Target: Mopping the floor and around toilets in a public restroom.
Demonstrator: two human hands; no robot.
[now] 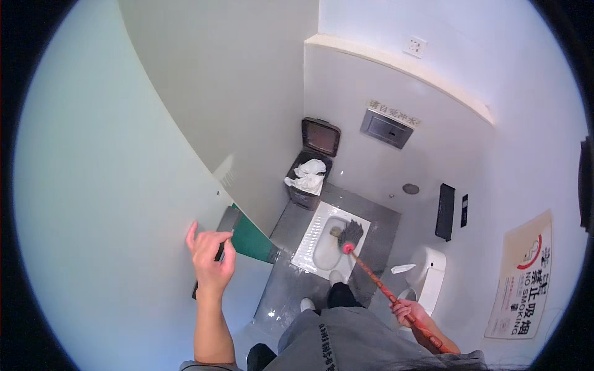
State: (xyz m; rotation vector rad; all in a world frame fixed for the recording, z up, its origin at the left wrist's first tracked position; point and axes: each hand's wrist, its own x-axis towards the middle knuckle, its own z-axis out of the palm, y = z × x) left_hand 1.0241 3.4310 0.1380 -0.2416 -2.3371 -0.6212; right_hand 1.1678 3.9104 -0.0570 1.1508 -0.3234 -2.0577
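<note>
My right hand [406,313] is wrapped around the orange-red patterned handle [373,278] of a mop. The dark grey strands of the mop head [351,232] rest at the right side of a white ceramic squat toilet [326,255], partly over its bowl. At the left, my left hand [213,255] is at the pale cubicle door [139,259], with thumb and bent fingers by a dark door handle [228,218]. The hand hides part of that handle, so whether it grips or only touches it cannot be told.
A dark waste bin [304,199] with its lid raised holds white paper or a liner. A metal flush panel [387,129] is on the back wall. A white dispenser [424,273], a black wall-mounted fixture [445,212] and a no-smoking sign [519,278] are at the right. The grey floor [283,283] looks wet.
</note>
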